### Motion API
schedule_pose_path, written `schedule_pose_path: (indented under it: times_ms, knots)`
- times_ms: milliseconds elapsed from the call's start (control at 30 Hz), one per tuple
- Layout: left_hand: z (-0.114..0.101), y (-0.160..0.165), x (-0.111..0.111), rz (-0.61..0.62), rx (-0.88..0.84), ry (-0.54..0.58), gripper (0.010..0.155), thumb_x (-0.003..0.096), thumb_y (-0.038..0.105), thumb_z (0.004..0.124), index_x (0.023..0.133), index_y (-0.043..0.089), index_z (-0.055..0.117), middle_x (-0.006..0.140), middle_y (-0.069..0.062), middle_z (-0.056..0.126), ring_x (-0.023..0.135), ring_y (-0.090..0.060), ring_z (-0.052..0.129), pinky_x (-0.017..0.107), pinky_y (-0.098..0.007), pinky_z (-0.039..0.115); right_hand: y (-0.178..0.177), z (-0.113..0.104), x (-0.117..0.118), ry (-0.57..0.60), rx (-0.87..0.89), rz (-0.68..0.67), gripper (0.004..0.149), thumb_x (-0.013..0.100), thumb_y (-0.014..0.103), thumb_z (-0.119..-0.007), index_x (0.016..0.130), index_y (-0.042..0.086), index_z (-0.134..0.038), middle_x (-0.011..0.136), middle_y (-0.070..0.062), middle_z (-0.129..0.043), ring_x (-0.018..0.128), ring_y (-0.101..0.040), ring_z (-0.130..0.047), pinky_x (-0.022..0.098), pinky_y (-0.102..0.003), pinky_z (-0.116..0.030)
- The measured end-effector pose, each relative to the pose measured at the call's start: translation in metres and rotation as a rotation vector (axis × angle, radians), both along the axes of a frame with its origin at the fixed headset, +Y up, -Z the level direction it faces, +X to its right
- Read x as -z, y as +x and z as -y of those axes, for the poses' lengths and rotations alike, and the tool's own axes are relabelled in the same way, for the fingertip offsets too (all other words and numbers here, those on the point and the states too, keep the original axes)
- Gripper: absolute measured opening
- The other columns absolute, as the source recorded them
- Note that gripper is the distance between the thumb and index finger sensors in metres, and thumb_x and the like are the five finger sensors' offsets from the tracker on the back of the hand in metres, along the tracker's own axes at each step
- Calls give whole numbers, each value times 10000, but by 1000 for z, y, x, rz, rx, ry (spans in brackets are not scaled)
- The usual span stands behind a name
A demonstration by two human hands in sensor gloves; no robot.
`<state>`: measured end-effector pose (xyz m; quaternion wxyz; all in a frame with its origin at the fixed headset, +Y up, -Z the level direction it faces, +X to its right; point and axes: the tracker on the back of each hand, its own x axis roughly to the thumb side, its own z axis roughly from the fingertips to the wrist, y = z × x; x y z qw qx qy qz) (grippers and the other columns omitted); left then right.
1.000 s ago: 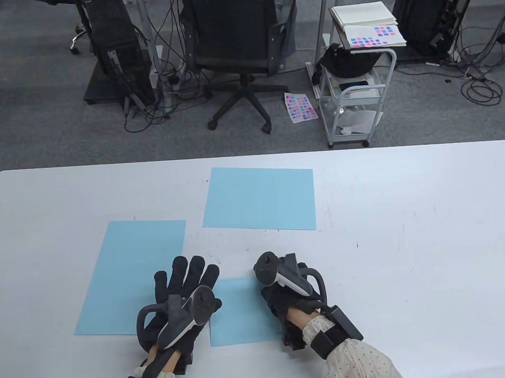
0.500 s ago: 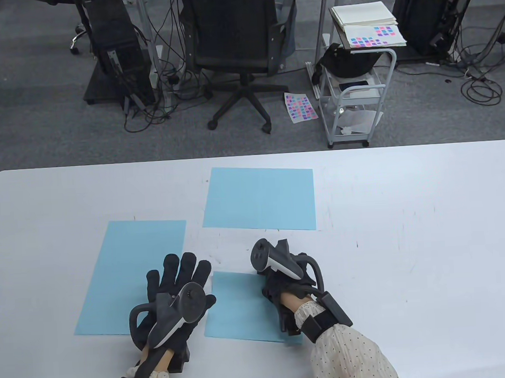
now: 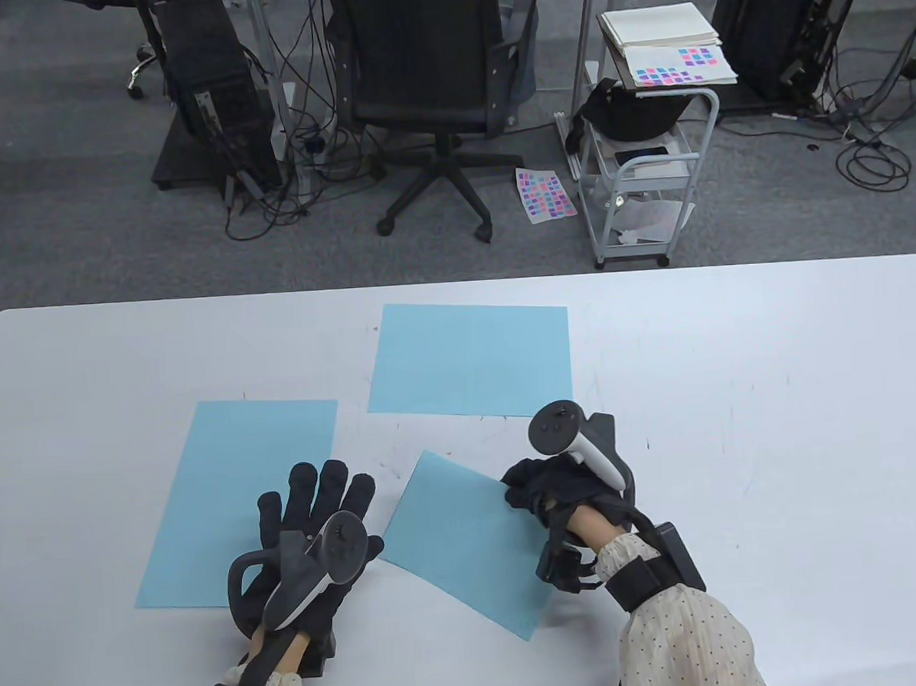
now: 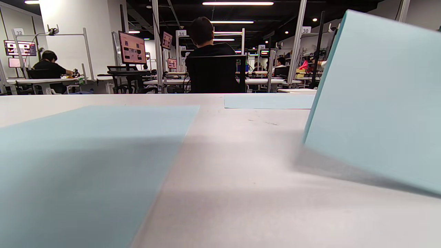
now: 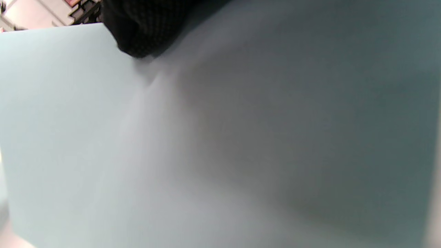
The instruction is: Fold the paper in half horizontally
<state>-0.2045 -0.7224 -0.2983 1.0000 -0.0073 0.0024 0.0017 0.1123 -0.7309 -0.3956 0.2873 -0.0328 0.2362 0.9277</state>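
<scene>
A folded light-blue paper [image 3: 468, 538] is held off the table, tilted, in my right hand [image 3: 546, 488], which grips its right edge. It fills the right wrist view [image 5: 220, 144], with a gloved fingertip [image 5: 144, 31] on it, and stands at the right of the left wrist view [image 4: 375, 103]. A full blue sheet [image 3: 240, 496] lies flat at the left. My left hand [image 3: 314, 519] rests flat on its lower right part, fingers spread. A second folded blue paper [image 3: 470, 361] lies farther back.
The white table [image 3: 738, 420] carries only the papers. Beyond its far edge stand an office chair [image 3: 432, 76] and a small wheeled cart [image 3: 644, 157] on the carpet.
My right hand has lifted the folded paper and carried it up and to the right, turning it at an angle. My left hand stays flat on the left sheet.
</scene>
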Motion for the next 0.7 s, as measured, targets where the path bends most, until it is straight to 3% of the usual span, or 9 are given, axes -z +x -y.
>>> schedule_pose_path:
  times_ms: [367, 567, 700]
  knots:
    - [0, -3, 0, -18, 3, -7, 753, 333, 643, 626, 1017, 578, 320, 1195, 220, 241, 1163, -168, 196, 877, -568, 289, 143, -28, 7, 77, 190, 465, 418, 438, 269, -717, 841, 193, -801, 625, -1, -915, 810, -317, -790, 694, -584, -530]
    - [0, -8, 0, -32, 2, -8, 753, 333, 642, 627, 1018, 576, 319, 1195, 220, 239, 1162, -169, 194, 876, -568, 290, 213, -17, 7, 120, 198, 725, 423, 444, 271, -715, 853, 189, -788, 630, -1, -908, 813, -315, -783, 694, -581, -530]
    - [0, -11, 0, -40, -2, -12, 753, 331, 643, 627, 1016, 579, 321, 1194, 222, 240, 1162, -168, 192, 876, -569, 288, 238, -1, 8, 125, 141, 834, 426, 445, 270, -721, 857, 185, -786, 633, -3, -909, 816, -318, -779, 695, -580, -529]
